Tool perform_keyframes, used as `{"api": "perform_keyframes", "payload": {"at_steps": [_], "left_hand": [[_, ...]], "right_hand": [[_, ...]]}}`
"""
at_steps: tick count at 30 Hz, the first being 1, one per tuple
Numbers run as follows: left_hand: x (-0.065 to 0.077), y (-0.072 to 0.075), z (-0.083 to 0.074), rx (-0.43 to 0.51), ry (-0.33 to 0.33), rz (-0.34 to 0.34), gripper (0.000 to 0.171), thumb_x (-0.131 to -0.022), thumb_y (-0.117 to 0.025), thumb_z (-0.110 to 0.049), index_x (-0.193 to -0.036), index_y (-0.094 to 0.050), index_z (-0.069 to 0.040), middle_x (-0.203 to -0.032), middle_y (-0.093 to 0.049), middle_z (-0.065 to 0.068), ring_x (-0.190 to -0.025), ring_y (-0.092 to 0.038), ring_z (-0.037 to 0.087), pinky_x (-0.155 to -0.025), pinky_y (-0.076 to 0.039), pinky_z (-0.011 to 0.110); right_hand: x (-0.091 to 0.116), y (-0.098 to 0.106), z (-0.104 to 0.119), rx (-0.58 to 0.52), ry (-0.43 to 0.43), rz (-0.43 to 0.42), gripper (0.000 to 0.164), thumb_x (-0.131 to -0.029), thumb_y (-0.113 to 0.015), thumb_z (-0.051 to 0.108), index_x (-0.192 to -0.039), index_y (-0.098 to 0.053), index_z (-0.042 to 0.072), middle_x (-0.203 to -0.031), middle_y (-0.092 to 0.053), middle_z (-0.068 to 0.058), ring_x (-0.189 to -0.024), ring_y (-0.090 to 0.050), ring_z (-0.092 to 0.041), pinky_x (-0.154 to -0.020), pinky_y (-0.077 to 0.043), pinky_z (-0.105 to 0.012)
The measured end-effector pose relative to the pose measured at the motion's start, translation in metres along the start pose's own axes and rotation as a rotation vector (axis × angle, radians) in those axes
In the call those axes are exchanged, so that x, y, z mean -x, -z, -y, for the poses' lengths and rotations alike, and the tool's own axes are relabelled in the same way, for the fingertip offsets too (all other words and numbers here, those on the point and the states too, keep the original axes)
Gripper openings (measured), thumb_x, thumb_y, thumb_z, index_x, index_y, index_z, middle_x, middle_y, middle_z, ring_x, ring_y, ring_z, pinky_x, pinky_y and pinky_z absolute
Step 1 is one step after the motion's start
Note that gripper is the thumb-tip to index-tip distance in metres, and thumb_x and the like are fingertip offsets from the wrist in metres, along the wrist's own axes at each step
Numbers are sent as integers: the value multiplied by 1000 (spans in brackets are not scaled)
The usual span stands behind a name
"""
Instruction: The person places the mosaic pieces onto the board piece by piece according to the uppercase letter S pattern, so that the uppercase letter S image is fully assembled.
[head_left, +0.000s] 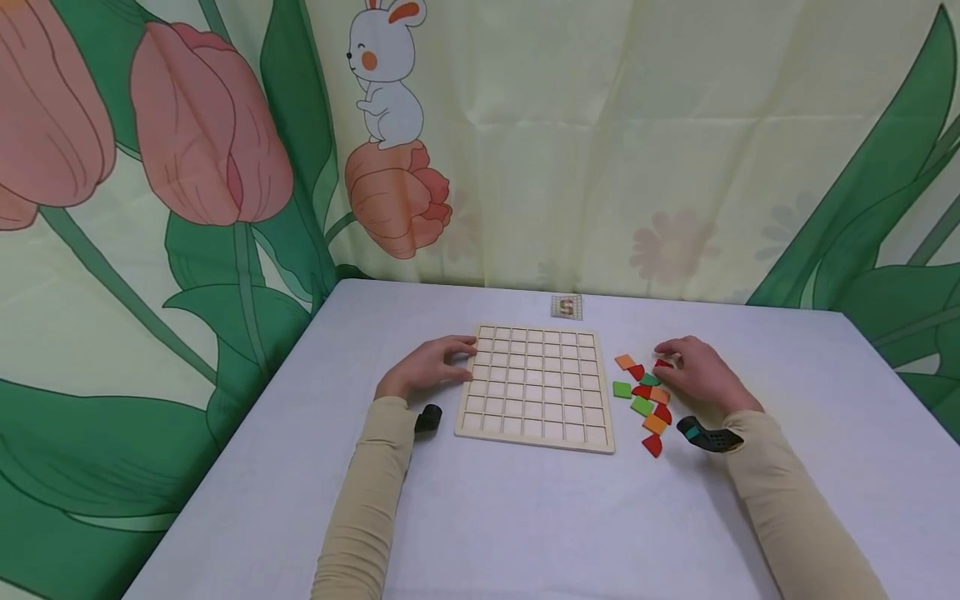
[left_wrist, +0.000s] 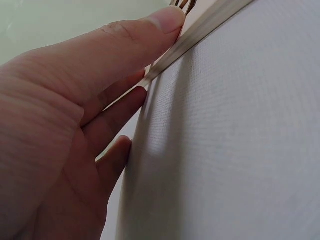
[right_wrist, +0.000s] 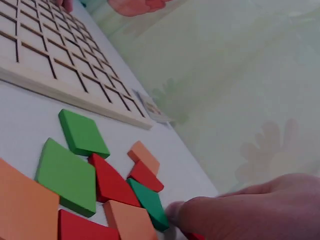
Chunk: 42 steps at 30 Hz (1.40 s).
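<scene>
Touches the left edge of a wooden grid board point(head_left: 536, 440) with half-spread left hand point(head_left: 426, 367); reaches over a red piece point(head_left: 663, 363) with bent right hand point(head_left: 701, 373), grip unclear. Shows every cell point(head_left: 535, 389) unfilled, coloured pieces point(head_left: 642, 406) loose to the right on the worktop point(head_left: 525, 517).

The table point(head_left: 525, 517), with its white surface, stands in front of a pale cream curtain point(head_left: 555, 192) printed with large pink tulips point(head_left: 213, 125), green leaves point(head_left: 877, 183), faint flowers point(head_left: 670, 246) and a white rabbit point(head_left: 386, 75) seated on a tilted tulip point(head_left: 390, 196), the fabric showing vertical folds and a horizontal crease under soft light.
</scene>
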<state>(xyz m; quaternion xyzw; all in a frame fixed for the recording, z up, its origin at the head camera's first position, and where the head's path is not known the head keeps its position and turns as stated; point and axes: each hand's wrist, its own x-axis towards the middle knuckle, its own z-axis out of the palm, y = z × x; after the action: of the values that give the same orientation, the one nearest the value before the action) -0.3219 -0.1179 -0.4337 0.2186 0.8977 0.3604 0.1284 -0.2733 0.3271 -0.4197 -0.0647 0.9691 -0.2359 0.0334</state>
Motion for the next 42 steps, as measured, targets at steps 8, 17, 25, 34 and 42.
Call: {"api": "perform_keyframes", "payload": {"at_steps": [8,17,25,34,42], "left_hand": [[-1,-1,1,1,-6,4,52,-86,-77,-23,-134,-60,-11,-151,-42,-5,-144,-30,18,-116,-27,37],[-1,-1,2,4,-6,-1,52,-86,-77,-24,-134,-60,-11,-151,-42,-4,-143,-30,18,-116,-27,37],[0,-2,0,11,8,-9,51,-86,-77,-23,-133,-61,-11,-151,-43,-6,-143,-30,16,-116,-27,36],[-1,-1,0,10,19,-13,52,-85,-78,-24,-133,-61,-12,-150,-43,-6,-143,-31,16,-116,-27,36],[-1,-2,0,15,29,-11,50,-86,-77,-23,-132,-61,-12,-150,-43,-7,-143,-30,15,-116,-27,36]], "right_hand": [[-3,-1,-3,-39,-13,22,30,-93,-62,5,-121,-59,-5,-121,-54,-27,-110,-50,-43,-94,-47,-57],[-5,3,1,-46,-45,32,43,-93,-64,11,-129,-52,-10,-119,-54,-29,-106,-50,-43,-91,-49,-56],[-7,1,4,-19,-49,14,38,-93,-64,9,-123,-56,-12,-111,-60,-28,-102,-54,-42,-91,-50,-55],[-17,1,26,-65,-12,17,40,-94,-64,13,-127,-56,-7,-117,-60,-25,-106,-56,-40,-88,-53,-50],[-40,-15,66,-60,149,44,34,-92,-62,9,-122,-62,-6,-109,-63,-18,-97,-59,-31,-86,-52,-46]]}}
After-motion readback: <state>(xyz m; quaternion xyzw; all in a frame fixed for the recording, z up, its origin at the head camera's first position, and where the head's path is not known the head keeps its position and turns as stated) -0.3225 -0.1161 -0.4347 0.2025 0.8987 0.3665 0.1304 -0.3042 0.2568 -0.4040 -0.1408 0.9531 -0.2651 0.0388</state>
